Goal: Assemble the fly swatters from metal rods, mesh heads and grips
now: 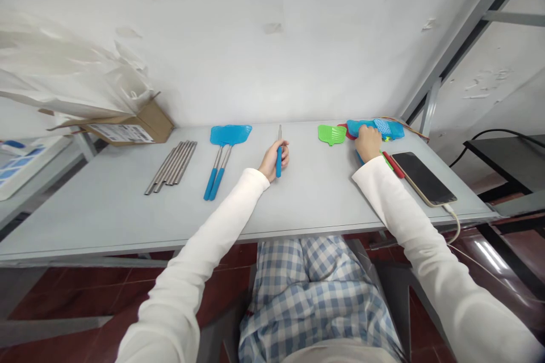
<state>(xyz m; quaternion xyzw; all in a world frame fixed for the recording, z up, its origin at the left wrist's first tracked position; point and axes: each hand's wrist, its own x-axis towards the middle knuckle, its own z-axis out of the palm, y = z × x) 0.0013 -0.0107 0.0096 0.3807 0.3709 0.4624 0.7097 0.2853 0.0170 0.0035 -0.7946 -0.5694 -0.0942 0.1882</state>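
Observation:
My left hand (271, 160) is closed around a blue-gripped metal fly swatter handle (279, 163), its thin rod pointing up toward the wall. My right hand (368, 143) is on the pile at the right, fingers curled over a blue fly swatter head (356, 124); its fingertips are partly hidden. Just left of that hand lies a green fly swatter head (332, 134), with a bit of red one beside it. By my right wrist a red handle (394, 165) shows next to a green one. Two blue fly swatters (230, 135) with heads and handles joined lie left of my left hand.
Several metal tubes (172, 166) lie side by side on the grey table (128, 212). An open cardboard box (131, 127) stands at the back left. A phone (423, 178) with a white cable rests at the right, near the table's edge. A wall closes off the back.

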